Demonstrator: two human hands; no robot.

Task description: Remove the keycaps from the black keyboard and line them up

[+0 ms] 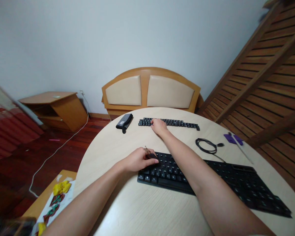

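Black keyboard (226, 170) lies partly hidden beneath the right forearm (199, 173).

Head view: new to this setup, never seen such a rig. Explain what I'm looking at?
No machine here: a person works with two bare hands. The one picture comes from a camera worn on the head, looking forward and down.

On the round, pale wooden table lie a long black keyboard, rows of small black keycaps beyond it, a folded black pouch, a coiled black cable, and a flat purple item.

The left hand, over the keyboard, holds a small dark item with thin metal parts, too blurred to name. The right hand reaches the keycaps; whether it holds one, I can't tell.
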